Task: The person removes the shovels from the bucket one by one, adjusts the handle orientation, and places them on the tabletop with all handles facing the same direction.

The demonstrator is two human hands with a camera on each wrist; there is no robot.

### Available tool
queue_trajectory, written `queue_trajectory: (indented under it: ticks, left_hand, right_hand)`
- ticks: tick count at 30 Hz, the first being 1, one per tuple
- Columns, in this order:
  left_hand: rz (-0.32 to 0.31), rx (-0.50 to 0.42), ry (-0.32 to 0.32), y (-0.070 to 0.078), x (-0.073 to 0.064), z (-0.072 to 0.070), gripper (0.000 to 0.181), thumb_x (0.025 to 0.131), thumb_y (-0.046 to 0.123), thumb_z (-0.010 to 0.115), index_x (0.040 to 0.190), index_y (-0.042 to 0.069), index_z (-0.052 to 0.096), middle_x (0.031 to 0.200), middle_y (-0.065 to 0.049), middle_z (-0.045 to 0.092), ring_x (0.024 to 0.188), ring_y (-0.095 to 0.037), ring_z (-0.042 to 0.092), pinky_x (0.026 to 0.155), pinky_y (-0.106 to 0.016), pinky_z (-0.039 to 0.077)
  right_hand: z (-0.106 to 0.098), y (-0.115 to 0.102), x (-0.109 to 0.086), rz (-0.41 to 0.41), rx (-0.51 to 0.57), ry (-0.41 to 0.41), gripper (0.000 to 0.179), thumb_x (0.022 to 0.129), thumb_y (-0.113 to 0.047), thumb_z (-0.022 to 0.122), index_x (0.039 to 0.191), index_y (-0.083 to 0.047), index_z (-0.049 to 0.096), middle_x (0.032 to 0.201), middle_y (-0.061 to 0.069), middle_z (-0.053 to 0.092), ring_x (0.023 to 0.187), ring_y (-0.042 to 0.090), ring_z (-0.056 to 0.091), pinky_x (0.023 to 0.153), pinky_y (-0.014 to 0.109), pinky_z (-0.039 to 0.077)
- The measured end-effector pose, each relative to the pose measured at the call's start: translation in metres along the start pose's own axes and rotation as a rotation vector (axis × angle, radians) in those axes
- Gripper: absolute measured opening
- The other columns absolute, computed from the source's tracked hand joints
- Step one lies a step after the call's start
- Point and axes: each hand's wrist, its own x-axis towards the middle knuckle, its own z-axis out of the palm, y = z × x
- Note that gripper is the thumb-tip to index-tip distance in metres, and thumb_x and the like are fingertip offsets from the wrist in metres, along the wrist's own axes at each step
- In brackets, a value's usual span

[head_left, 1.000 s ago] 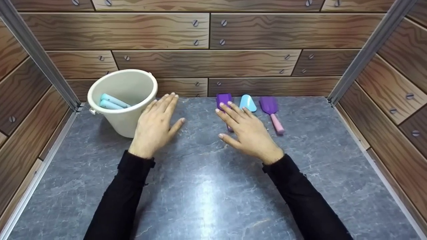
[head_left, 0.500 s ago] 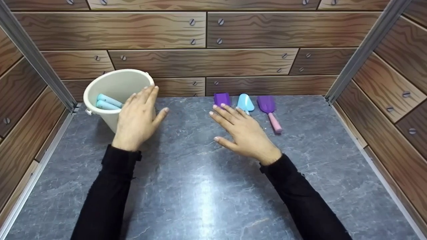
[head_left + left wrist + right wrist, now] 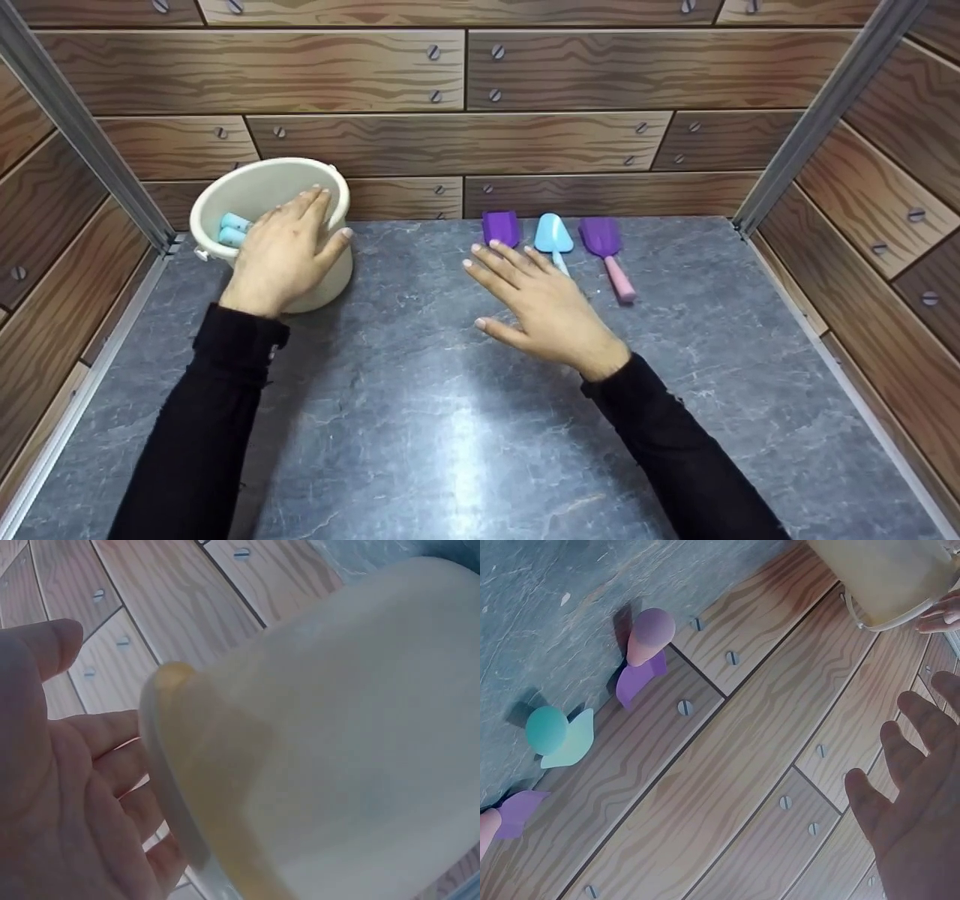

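My left hand hovers over the near rim of a cream bucket, its fingers extended and holding nothing. In the left wrist view those fingers pass behind the bucket's rim; contact is unclear. Two light blue handles show inside the bucket, partly covered by the hand. My right hand is held palm down above the table with fingers spread. Just beyond it lie a purple scoop, its pink handle hidden in the head view, and a light blue scoop.
Right of these lies a purple shovel with a pink handle. The grey marbled table is enclosed by a wood-patterned back wall and side walls. Metal posts stand at the back corners.
My left hand has moved left, from beside the bucket to over its rim, covering more of the blue handles. My right hand has shifted slightly nearer, exposing more of the blue scoop.
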Motion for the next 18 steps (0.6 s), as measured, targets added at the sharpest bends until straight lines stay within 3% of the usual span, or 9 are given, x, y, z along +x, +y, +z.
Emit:
queue_trajectory:
  ticks: [8, 18]
  left_hand:
    - [-0.013, -0.013, -0.063, -0.016, 0.006, -0.009, 0.078, 0.124, 0.051, 0.047, 0.179, -0.004, 0.039, 0.184, -0.033, 0.042, 0.17, -0.059, 0.044, 0.142, -0.075, 0.035]
    - [-0.073, 0.001, -0.241, -0.038, 0.019, -0.025, 0.083, 0.124, 0.057, 0.04, 0.182, -0.001, 0.033, 0.189, -0.031, 0.035, 0.171, -0.063, 0.037, 0.14, -0.081, 0.032]
  right_hand:
    - [-0.001, -0.006, -0.001, -0.02, 0.018, 0.004, 0.081, 0.12, -0.063, 0.056, 0.187, -0.024, 0.032, 0.195, 0.003, 0.035, 0.183, 0.032, 0.032, 0.15, 0.063, 0.029]
    - [-0.003, -0.013, 0.0, -0.031, 0.024, -0.018, 0.081, 0.12, -0.062, 0.056, 0.187, -0.022, 0.033, 0.195, 0.006, 0.034, 0.184, 0.033, 0.03, 0.152, 0.06, 0.027]
